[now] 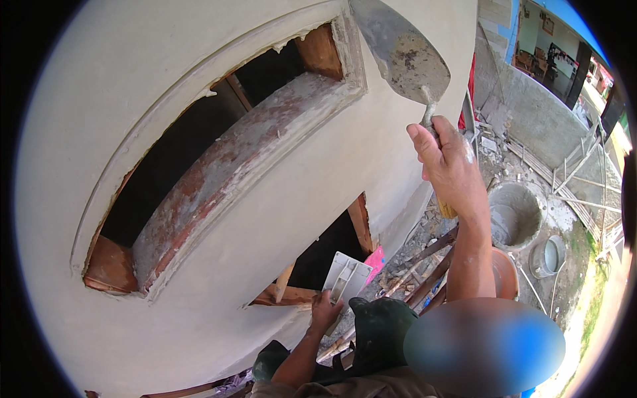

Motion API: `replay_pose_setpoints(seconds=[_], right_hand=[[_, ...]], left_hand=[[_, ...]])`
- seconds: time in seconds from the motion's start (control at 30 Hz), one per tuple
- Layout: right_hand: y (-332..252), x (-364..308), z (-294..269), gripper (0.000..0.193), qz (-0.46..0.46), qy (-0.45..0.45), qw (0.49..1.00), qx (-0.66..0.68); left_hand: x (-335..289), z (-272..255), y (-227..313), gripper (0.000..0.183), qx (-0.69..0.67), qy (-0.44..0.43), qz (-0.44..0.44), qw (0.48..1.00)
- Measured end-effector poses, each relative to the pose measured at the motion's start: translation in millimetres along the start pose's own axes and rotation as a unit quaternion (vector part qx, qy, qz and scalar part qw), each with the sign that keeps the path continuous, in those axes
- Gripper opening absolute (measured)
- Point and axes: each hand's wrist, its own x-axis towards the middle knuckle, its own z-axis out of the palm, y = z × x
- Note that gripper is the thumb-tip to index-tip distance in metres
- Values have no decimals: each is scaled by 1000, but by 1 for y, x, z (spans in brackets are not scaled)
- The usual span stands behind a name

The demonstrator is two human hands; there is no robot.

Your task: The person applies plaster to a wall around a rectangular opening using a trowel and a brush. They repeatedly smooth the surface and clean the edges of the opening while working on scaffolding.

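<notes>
The right hand (458, 166) is holding a pointed trowel (408, 56) up in front of the cream wall (391, 172), its fingers closing around the handle while the thumb is lying along the neck side. The trowel's grey, mortar-stained blade is pointing toward the top edge of the view, beside the right end of the arched upper opening (179, 176), and the yellowish butt of its handle is showing below the fist; whether the blade is touching the wall, I cannot tell. Lower down, the left hand (325, 312) is gripping a pale rectangular float (358, 274) by its handle, the fingers curling around the near end. The float is sitting in front of the dark lower opening (325, 249), its handle side facing the camera, with something bright pink (375, 263) showing just beside it. Wooden pieces are framing parts of both openings. To the right of the raised forearm, a large round tub (536, 207) is standing on the rubble-strewn ground, with a smaller pail (545, 266) and a reddish-brown container (509, 275) standing near it.
</notes>
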Motion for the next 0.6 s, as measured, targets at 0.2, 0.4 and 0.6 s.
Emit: replay_pose_setpoints(seconds=[0.2, 0.4, 0.6], right_hand=[[24, -20, -25, 43, 57, 13, 998, -6], [26, -4, -54, 33, -120, 116, 969, -180], [7, 8, -71, 33, -191, 142, 938, -253]], left_hand=[[2, -4, 6, 47, -13, 10, -2, 1000], [1, -7, 8, 45, -9, 9, -1, 1000], [-5, -4, 6, 48, -19, 14, -2, 1000]])
